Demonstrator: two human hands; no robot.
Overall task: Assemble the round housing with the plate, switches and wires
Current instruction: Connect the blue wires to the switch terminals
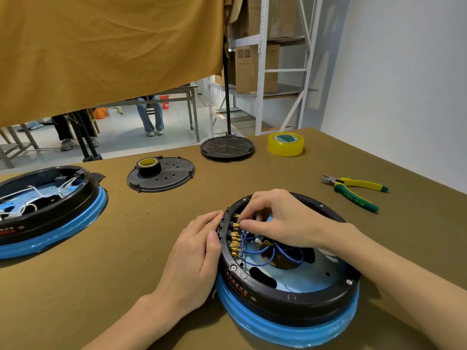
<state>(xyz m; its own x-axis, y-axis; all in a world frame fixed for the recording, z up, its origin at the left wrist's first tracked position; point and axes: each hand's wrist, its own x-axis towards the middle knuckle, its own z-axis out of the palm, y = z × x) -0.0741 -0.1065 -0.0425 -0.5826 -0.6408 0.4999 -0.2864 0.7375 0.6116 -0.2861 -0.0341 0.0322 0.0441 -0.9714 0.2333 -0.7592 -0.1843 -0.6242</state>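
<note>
A round black housing on a blue base sits on the table in front of me. Blue wires run inside it to a row of brass terminals on the switch block at its left rim. My left hand rests against the outside of that rim, its fingers straight on the switch block. My right hand reaches over the housing from the right, and its thumb and curled fingers pinch a brass terminal near the top of the row.
A second housing with white wires stands at the left. Behind lie a black perforated plate carrying a black tape roll, another black round cover, a yellow tape roll and green-yellow pliers at the right.
</note>
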